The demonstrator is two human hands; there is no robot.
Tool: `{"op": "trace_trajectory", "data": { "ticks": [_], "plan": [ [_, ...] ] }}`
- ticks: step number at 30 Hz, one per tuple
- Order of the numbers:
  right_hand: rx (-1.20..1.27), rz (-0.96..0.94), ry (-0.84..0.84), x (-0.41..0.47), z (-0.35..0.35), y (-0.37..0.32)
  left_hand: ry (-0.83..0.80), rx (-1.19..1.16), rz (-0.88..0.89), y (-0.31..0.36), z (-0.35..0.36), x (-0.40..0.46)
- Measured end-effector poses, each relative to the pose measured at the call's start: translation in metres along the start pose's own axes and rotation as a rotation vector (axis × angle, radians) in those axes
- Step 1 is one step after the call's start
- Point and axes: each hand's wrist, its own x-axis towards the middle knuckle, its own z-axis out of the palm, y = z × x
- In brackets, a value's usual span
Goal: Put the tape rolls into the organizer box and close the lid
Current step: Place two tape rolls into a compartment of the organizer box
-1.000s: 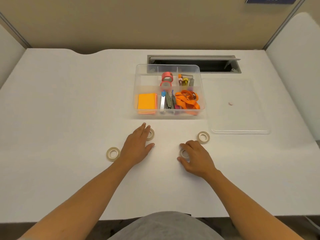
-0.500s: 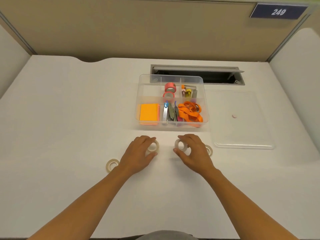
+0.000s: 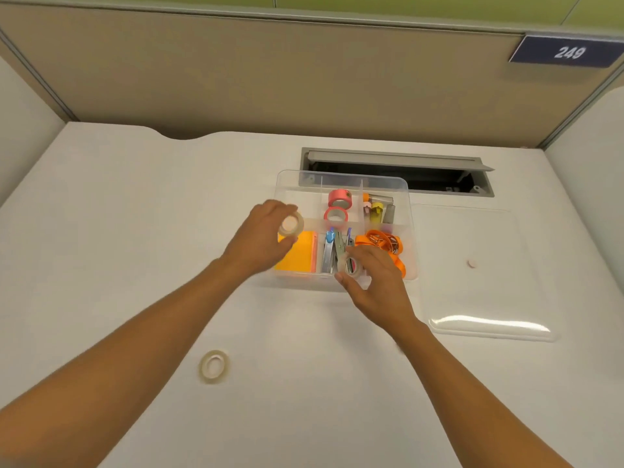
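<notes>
I have a clear tape roll in each hand. My left hand pinches one roll between thumb and fingers just left of centre frame, held over the left edge of the organizer box, above the compartment with the orange sticky notes. I carry it edge-on so it can drop straight into a free slot. My right hand grips a second roll at the box's near wall, a little below centre, fingers closed round its rim, waiting its turn to go in.

Counting clear rolls: two held, and one lying flat on the table at lower centre-left, so three in sight. If there are more, my arms hide them. Two pink rolls already stand in the box's middle back compartment.

One lid lies flat on the table just right of the box, set aside there so the opening stays free for loading; I judge it goes on last. One box, open.
</notes>
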Motion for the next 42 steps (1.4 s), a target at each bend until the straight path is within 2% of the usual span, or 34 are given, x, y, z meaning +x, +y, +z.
{"op": "trace_trajectory", "data": {
  "ticks": [4, 10, 15, 18, 23, 29, 32, 36, 42],
  "plan": [
    [-0.017, 0.011, 0.010, 0.009, 0.005, 0.005, -0.118, 0.122, -0.028, 0.000, -0.009, 0.061],
    [-0.006, 0.054, 0.022, 0.018, 0.016, 0.009, -0.305, 0.378, 0.030, -0.005, 0.003, 0.129],
    [0.050, 0.072, 0.057, 0.024, 0.026, 0.012, -0.503, 0.411, -0.017, -0.010, 0.020, 0.152],
    [0.040, 0.052, 0.049, 0.031, 0.028, 0.014, -0.545, 0.403, -0.030, -0.011, 0.028, 0.159],
    [0.028, 0.054, 0.003, 0.043, 0.031, 0.016, -0.491, 0.368, -0.049, -0.018, 0.034, 0.163],
    [0.020, 0.055, -0.072, 0.071, 0.035, 0.007, -0.053, 0.177, -0.149, -0.025, 0.014, 0.144],
    [0.017, 0.008, -0.123, 0.099, 0.034, 0.001, 0.047, 0.080, -0.263, -0.034, 0.009, 0.122],
    [-0.056, -0.057, -0.290, 0.148, 0.040, -0.004, 0.021, -0.063, -0.389, -0.045, 0.011, 0.100],
    [-0.297, -0.197, -0.474, 0.198, 0.068, -0.012, -0.070, -0.275, -0.512, -0.054, 0.014, 0.087]
  ]
}}
